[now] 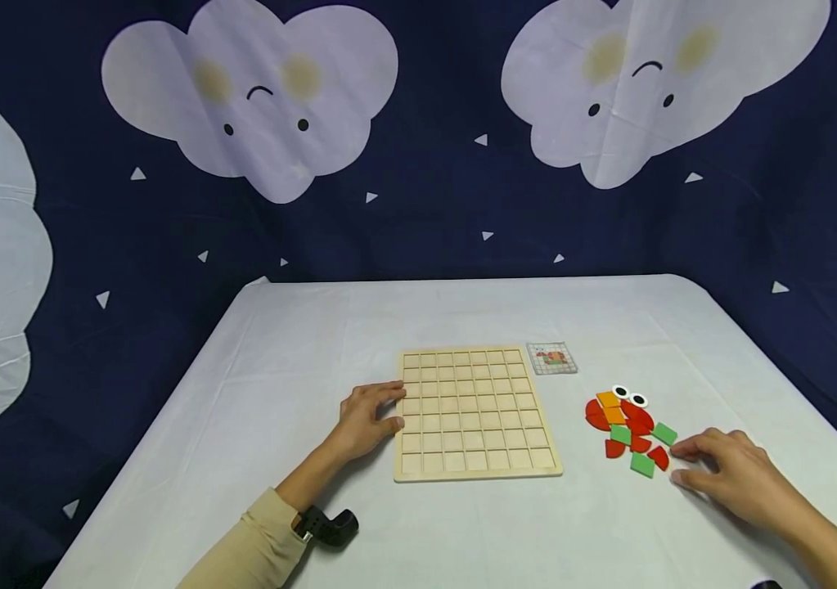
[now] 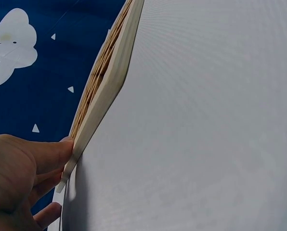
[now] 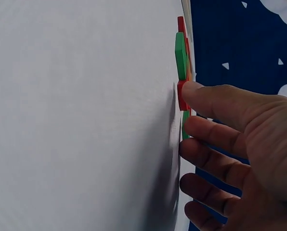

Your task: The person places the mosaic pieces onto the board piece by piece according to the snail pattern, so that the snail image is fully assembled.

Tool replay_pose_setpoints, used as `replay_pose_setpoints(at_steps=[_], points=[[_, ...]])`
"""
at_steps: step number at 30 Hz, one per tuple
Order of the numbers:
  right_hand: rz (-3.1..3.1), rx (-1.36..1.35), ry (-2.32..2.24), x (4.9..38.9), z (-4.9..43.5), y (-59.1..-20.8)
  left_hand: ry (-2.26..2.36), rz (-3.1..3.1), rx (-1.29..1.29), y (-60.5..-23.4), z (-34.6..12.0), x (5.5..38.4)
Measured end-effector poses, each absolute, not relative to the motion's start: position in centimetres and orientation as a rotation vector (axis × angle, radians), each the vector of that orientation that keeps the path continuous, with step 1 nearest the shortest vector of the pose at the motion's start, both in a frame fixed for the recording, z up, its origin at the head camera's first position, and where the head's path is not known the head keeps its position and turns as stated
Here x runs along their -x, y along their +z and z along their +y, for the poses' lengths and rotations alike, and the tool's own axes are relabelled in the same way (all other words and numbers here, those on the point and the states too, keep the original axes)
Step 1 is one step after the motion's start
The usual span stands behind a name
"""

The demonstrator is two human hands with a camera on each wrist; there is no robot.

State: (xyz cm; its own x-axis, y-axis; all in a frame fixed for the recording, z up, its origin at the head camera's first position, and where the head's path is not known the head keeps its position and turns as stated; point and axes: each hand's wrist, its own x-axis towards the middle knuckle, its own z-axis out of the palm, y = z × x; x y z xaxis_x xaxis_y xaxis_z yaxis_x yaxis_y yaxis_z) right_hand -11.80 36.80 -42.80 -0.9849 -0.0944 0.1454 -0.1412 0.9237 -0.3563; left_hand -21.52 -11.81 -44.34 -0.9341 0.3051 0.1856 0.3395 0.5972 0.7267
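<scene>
A square wooden grid board (image 1: 473,415) with shallow cells lies flat on the white table. My left hand (image 1: 368,421) is at the board's left edge, its fingertips and thumb touching the rim; the left wrist view shows the thumb against the side of the board (image 2: 105,91). To the board's right lies a loose group of flat red, green and orange pieces, with two round eye pieces (image 1: 628,396) at the top. My right hand (image 1: 738,474) is beside this group, thumb and forefinger apart near a red quarter-round piece (image 1: 659,457) and a green piece (image 1: 642,465).
A small picture card (image 1: 552,358) with a grid and a coloured figure lies at the board's upper right corner. The white table (image 1: 300,352) meets a dark blue curtain (image 1: 433,237) with cloud prints behind. A black wrist device (image 1: 328,528) is strapped on the left wrist.
</scene>
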Motion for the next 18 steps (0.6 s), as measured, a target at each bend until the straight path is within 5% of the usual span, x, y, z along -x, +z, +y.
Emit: replay_pose_setpoints(at_steps=[18], points=[[-2.872,-0.25,0.508,12.12,35.93,-43.67,-1.281,-2.783,0.559,-44.37,-11.8,21.61]])
